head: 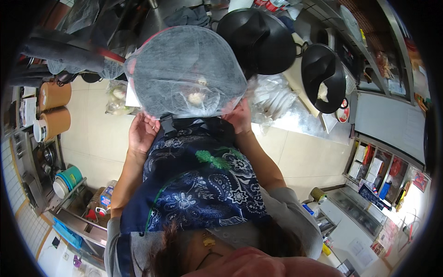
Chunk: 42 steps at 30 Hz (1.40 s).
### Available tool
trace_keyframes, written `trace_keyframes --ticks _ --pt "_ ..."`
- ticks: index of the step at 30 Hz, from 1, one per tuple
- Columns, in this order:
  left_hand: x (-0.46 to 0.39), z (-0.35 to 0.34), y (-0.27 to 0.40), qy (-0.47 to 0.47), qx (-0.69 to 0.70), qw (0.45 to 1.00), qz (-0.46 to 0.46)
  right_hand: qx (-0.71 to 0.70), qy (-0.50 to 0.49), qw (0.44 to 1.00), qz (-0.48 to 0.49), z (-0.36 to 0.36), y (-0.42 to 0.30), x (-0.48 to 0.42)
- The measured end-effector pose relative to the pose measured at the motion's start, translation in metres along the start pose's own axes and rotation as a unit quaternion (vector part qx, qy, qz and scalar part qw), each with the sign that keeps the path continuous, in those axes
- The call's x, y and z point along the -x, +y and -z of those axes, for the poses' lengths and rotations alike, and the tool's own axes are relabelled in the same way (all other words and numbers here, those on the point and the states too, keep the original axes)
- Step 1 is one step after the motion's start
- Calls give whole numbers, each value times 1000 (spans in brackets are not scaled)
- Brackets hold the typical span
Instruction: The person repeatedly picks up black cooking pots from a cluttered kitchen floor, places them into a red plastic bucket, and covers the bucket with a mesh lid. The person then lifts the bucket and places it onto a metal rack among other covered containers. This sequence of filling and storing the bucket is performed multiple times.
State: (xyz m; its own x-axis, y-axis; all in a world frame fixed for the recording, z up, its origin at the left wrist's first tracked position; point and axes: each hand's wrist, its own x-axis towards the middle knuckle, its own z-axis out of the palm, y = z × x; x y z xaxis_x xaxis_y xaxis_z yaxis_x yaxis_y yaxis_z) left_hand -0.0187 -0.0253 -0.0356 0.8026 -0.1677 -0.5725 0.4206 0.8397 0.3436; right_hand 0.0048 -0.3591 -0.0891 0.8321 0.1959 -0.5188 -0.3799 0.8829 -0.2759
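A large round thing covered in translucent plastic film [187,65], with a red edge showing at its upper left, lies in front of my apron. Pale food pieces [196,98] show through the film near its front edge. My left hand [143,131] is at the front left corner, fingers curled at the film's edge. My right hand [238,116] is at the front right corner, its fingers partly behind the film. How firmly either hand grips the film cannot be made out. Clear plastic bags [273,95] lie just right of my right hand.
A big black wok [256,41] stands at the upper right, with a smaller black wok [323,78] holding a pale piece beside it. A bag of pale vegetables [119,98] lies to the left. Brown round containers [55,121] stand farther left. Shelves [377,162] stand at right.
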Motion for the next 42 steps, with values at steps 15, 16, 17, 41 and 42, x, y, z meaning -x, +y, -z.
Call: trace_keyframes --ticks 15,16,17,41,42 --pt "-6 16 1 -47 -4 999 24 -26 -78 993 -87 -19 50 49" --pt "-7 21 -1 -56 6 998 29 -27 -69 992 -102 -22 55 51" --pt "-6 25 -4 -55 4 998 28 -16 -61 993 -95 -22 58 52" --pt "-1 41 -57 19 21 1000 -7 -25 -16 996 -89 -22 46 31" --pt "-2 39 -58 19 19 1000 -9 -47 -20 994 -92 -22 46 29"
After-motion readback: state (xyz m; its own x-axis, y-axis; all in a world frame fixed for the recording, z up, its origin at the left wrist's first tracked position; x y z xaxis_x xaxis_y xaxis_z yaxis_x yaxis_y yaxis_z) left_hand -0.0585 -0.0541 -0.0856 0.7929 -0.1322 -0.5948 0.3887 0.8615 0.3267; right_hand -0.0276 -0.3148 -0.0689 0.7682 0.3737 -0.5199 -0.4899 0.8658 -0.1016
